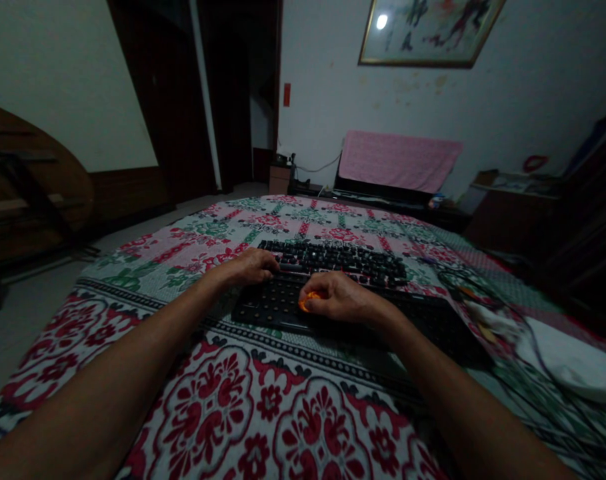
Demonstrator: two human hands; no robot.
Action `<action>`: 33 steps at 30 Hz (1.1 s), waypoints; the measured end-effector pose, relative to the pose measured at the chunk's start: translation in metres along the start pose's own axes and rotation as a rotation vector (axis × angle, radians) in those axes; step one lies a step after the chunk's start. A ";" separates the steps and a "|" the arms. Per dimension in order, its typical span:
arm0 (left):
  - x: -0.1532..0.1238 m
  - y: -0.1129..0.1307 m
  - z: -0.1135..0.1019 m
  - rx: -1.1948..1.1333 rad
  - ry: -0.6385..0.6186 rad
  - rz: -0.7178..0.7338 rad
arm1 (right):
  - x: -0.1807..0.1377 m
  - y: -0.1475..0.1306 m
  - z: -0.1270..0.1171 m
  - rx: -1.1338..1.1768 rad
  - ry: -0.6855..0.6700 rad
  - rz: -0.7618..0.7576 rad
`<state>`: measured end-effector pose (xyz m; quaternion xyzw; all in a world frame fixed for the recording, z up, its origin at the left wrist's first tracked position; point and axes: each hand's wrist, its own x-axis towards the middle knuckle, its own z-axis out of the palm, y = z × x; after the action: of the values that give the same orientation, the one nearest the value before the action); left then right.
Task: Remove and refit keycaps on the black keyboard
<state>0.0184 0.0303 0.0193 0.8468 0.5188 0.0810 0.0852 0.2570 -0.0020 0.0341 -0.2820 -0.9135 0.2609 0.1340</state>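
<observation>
A black keyboard base (277, 308) with its keycaps off lies crosswise before me on a patterned cloth. Small pale spots dot its left part. My left hand (255, 267) is at its upper left edge, fingers curled over the corner. Above the middle of the base, my right hand (345, 298) is closed on an orange, textured thing (310, 302), pressed down against the base. Most of that thing is hidden by the fingers, so its kind is unclear. Just beyond the base, many loose black keycaps (333, 257) lie in a long band.
The flowered cloth (207, 413) covers the broad surface. Dark cables (460, 275) and a white crumpled sheet or bag (573, 357) lie to the right. A pink towel (400, 160) hangs over something by the far wall. A round wooden tabletop (57, 167) leans at the left.
</observation>
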 end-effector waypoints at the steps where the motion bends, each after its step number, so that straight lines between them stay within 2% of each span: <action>1: 0.000 0.000 0.000 -0.002 -0.002 0.005 | 0.000 0.002 -0.001 -0.007 0.022 0.015; 8: -0.001 0.001 -0.001 -0.021 0.003 0.021 | 0.001 -0.002 0.006 -0.130 -0.024 -0.058; 12: -0.001 0.001 -0.001 -0.010 0.002 0.008 | 0.001 0.001 0.005 -0.079 -0.063 0.016; 14: -0.001 0.001 0.000 -0.007 0.005 0.010 | 0.001 0.003 0.005 -0.072 -0.018 0.031; 18: 0.000 -0.001 0.001 -0.001 0.010 0.007 | 0.003 0.003 0.009 -0.162 0.083 -0.048; 23: 0.001 -0.002 0.001 0.018 0.006 0.018 | 0.004 0.001 0.009 -0.206 0.048 -0.054; 29: -0.001 0.003 -0.002 0.051 -0.004 0.026 | 0.007 0.007 0.012 -0.298 0.189 -0.017; 33: 0.000 0.001 0.000 0.044 0.004 0.016 | 0.008 0.008 0.016 -0.343 0.146 -0.060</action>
<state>0.0194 0.0298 0.0200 0.8523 0.5139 0.0719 0.0650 0.2484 0.0021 0.0174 -0.2916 -0.9404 0.0759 0.1577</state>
